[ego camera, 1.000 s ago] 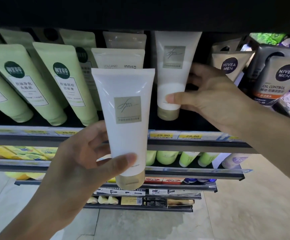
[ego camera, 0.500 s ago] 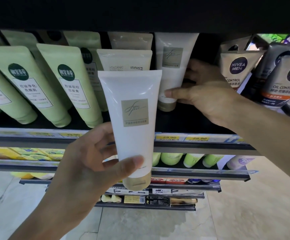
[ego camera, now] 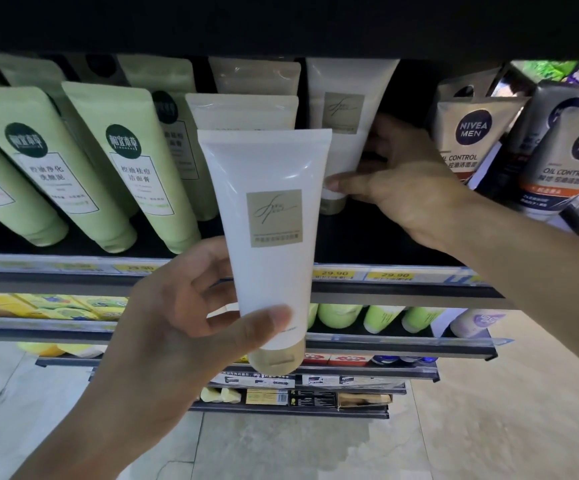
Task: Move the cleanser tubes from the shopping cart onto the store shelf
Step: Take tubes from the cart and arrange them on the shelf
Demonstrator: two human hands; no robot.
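Observation:
My left hand point(ego camera: 184, 327) grips a white cleanser tube with a gold cap point(ego camera: 267, 237), upright and cap down, in front of the shelf edge point(ego camera: 385, 275). A second matching white tube point(ego camera: 343, 112) stands far back on the dark shelf, cap down. My right hand point(ego camera: 405, 188) holds this tube near its lower end, thumb in front and fingers behind it. The shopping cart is out of view.
Green tubes point(ego camera: 121, 168) lean in rows at the left, beige tubes point(ego camera: 246, 109) stand behind the held one, and Nivea Men tubes point(ego camera: 471, 140) crowd the right. Lower shelves with more products sit below, above a tiled floor point(ego camera: 281, 445).
My right hand has pushed the second white tube deeper and higher on the shelf. My left hand with its tube has stayed almost in place.

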